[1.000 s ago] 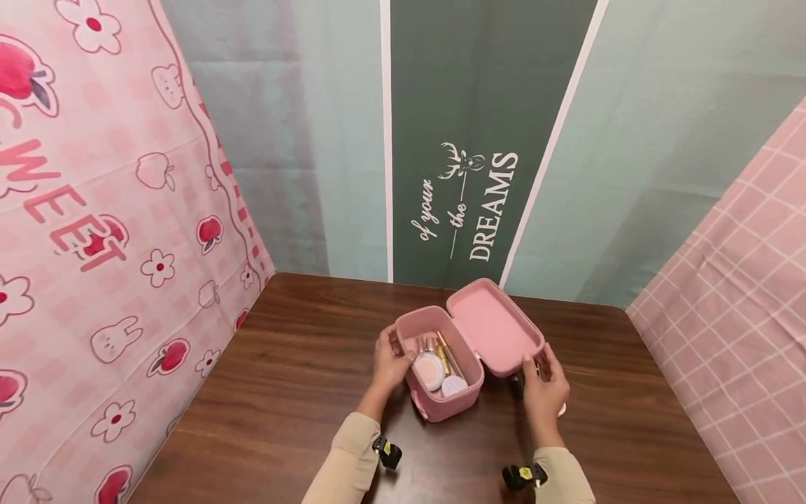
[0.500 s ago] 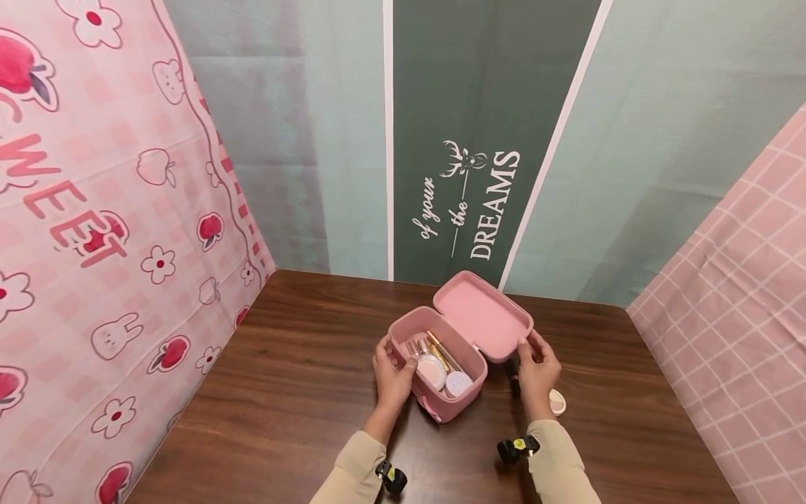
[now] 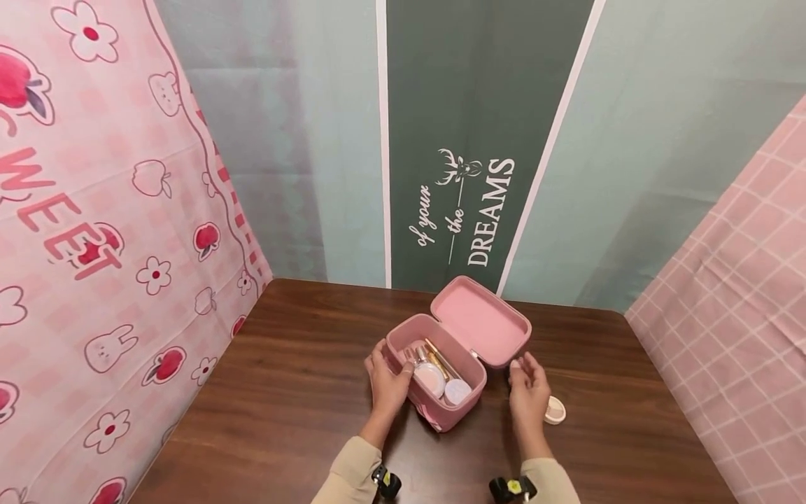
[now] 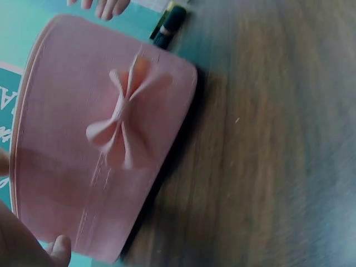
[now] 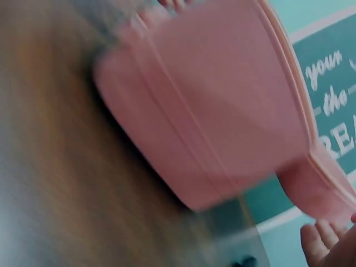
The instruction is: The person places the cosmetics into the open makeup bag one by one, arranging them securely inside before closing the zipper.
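A pink cosmetic case (image 3: 447, 413) stands on the table with its lid (image 3: 481, 315) swung back to the right. My left hand (image 3: 387, 388) grips its left side, thumb over the rim and fingers outside. In the left wrist view a bow (image 4: 122, 114) decorates the case's front. Inside lie a round compact (image 3: 429, 380), a white round-lidded item (image 3: 457, 390) and several slim gold and pink tubes (image 3: 437, 358). My right hand (image 3: 529, 395) is beside the lid's near corner, fingers loosely bent and holding nothing.
A small cream round item (image 3: 555, 411) lies on the brown wooden table (image 3: 302, 392), just right of my right hand. A dark tube (image 4: 169, 26) shows beyond the case in the left wrist view. Printed cloth hangings (image 3: 340, 175) stand behind and at both sides.
My right hand held the lid's edge and has let go, drawing slightly down from it. The lid and case shifted a little to the left. My left hand keeps its grip on the case.
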A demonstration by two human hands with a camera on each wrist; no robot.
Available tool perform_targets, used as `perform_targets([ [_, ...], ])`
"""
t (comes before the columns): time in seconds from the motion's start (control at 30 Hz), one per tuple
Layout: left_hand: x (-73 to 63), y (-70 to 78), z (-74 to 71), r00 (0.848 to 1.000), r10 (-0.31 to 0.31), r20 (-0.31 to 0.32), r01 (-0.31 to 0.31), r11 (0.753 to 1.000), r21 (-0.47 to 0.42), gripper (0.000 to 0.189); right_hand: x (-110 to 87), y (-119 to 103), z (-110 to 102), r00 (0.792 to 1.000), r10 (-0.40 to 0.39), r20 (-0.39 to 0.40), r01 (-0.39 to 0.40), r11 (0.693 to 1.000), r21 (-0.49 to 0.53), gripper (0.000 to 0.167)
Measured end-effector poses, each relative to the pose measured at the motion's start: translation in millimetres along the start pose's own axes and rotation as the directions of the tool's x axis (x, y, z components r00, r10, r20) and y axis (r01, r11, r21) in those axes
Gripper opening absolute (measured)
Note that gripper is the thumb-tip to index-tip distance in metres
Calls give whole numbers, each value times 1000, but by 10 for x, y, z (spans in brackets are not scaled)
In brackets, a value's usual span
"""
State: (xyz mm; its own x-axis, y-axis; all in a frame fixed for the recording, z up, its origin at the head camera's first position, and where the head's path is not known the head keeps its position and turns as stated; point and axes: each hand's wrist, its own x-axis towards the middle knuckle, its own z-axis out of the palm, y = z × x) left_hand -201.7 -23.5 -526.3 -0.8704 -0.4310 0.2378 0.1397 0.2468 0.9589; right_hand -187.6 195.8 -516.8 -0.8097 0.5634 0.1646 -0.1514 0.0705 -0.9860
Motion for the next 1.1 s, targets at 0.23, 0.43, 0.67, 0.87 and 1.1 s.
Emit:
perform_targets([
  [0.23, 289, -39, -42, 999, 34, 21, -33, 998, -48, 58, -564, -32, 135, 985, -10, 173, 28, 994, -105, 65],
  [0.43, 489, -131, -58, 994, -9, 106, 18, 996, -84, 50, -806, -25, 216, 975, 27, 221, -1, 993, -115, 77],
  [0.67, 565, -243, -81, 979, -53, 196, 88, 981, -174, 26, -910, 39, 256, 969, 68, 239, -58, 997, -51, 70],
  [0.87, 504, -25, -179, 972, -32, 233, 76, 981, -180, 25, -913, 87, 258, 973, 61, 224, -51, 997, -49, 69],
  [1.1, 457, 65, -213, 970, -52, 237, 90, 984, -152, 25, -900, 97, 247, 972, 57, 229, -53, 998, -26, 68],
])
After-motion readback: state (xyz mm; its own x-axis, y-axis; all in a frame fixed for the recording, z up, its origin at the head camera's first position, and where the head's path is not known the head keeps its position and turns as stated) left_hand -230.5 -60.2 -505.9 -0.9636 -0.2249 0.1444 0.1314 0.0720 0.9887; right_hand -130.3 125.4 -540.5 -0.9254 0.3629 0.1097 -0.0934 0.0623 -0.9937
